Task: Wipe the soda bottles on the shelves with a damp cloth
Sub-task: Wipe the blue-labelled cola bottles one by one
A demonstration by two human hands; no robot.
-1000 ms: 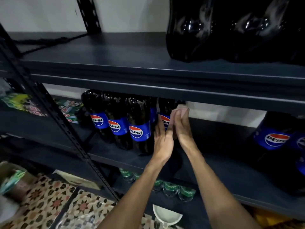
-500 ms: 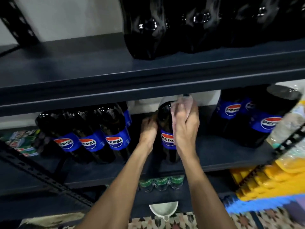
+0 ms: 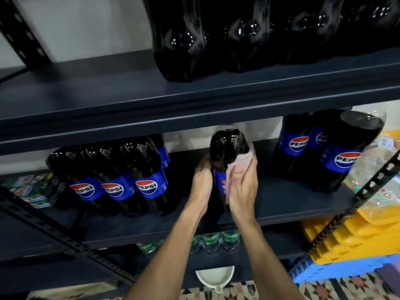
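A dark Pepsi bottle point(image 3: 227, 146) with a blue label stands alone at the middle of the middle shelf point(image 3: 281, 208). My left hand point(image 3: 202, 180) grips its left side at label height. My right hand point(image 3: 242, 187) presses a pale pink cloth point(image 3: 242, 160) against the bottle's right side, over the label. A row of three Pepsi bottles point(image 3: 116, 176) stands to the left, and more Pepsi bottles point(image 3: 324, 152) stand to the right. Large dark bottles point(image 3: 238, 35) fill the top shelf.
A slanted black perforated brace point(image 3: 65, 237) crosses the lower left, another brace point(image 3: 355, 204) the right. Green-capped bottles point(image 3: 212, 239) sit on the shelf below. A white bowl point(image 3: 215, 278) stands on the patterned floor. Yellow packages point(image 3: 357, 234) lie at the right, green boxes point(image 3: 30, 189) at the left.
My right hand with the cloth has slid down from the bottle's top to its label. My left hand stays on the bottle's left side. The view has shifted slightly.
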